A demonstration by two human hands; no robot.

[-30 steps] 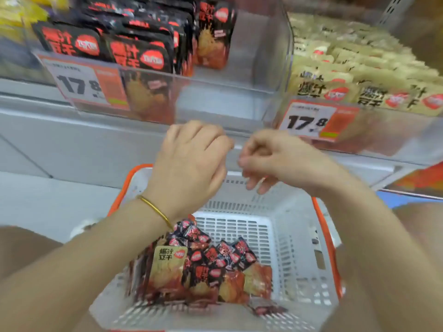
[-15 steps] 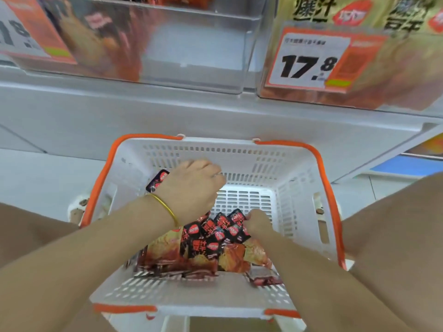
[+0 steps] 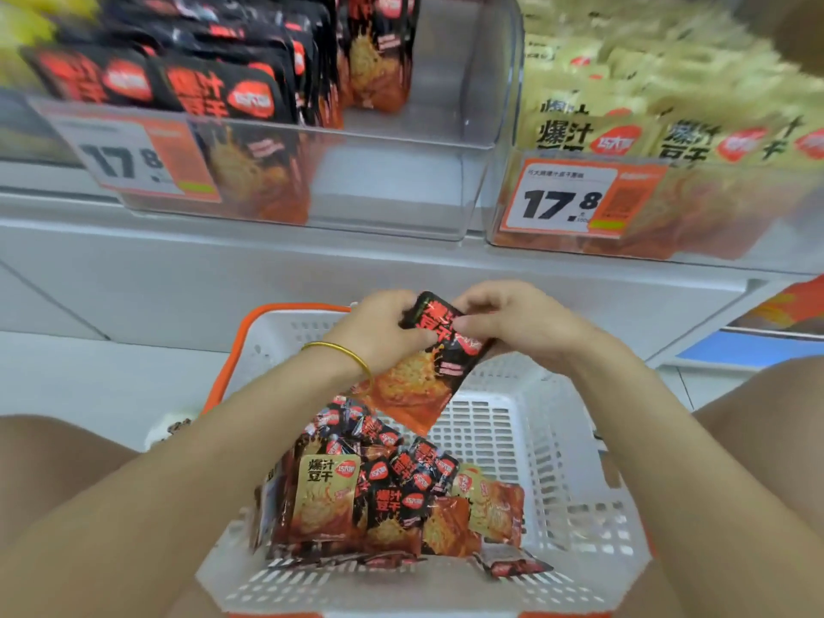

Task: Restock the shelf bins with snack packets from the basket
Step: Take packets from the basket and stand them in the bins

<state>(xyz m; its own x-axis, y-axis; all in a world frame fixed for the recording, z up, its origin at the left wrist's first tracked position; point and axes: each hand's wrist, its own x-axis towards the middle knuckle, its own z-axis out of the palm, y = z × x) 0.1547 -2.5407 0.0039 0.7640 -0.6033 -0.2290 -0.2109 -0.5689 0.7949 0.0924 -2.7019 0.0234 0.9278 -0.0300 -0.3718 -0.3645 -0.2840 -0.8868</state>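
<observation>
Both the left hand and the right hand pinch one black packet at mid-frame, lifted above the basket. The clear bin at upper centre is only part filled on its left. A heap of packets waits in the basket at lower centre, so much restocking seems left.

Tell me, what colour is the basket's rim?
Orange, on a white basket; the rim shows best in the head view.

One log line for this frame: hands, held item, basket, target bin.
hands: left hand + right hand grip black packet | basket: packets remain | black-packet bin: part empty
</observation>
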